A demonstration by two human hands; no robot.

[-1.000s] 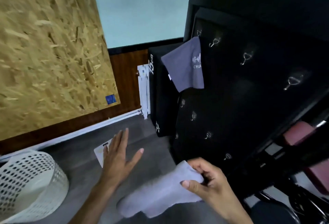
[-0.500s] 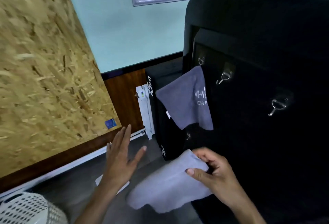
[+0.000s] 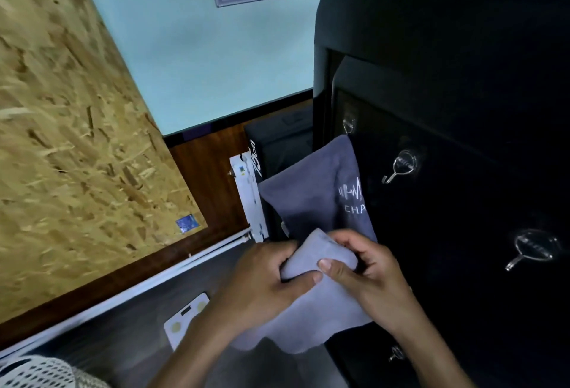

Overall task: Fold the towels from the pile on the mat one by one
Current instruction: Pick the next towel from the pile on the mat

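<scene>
Over a grey floor (image 3: pixel 123 335) beside a black hook board (image 3: pixel 462 140), the left hand (image 3: pixel 262 282) and right hand (image 3: pixel 367 273) both pinch the pale towel (image 3: pixel 311 316) held in mid-air, seemingly light, limp cloth best taken at its corners.

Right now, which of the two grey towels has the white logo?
The darker grey towel hanging on the black panel; the lighter towel, held by both hands, is plain.

Pale lilac-grey towel (image 3: pixel 311 304); darker grey hanging towel (image 3: pixel 311 199), white logo.
</scene>
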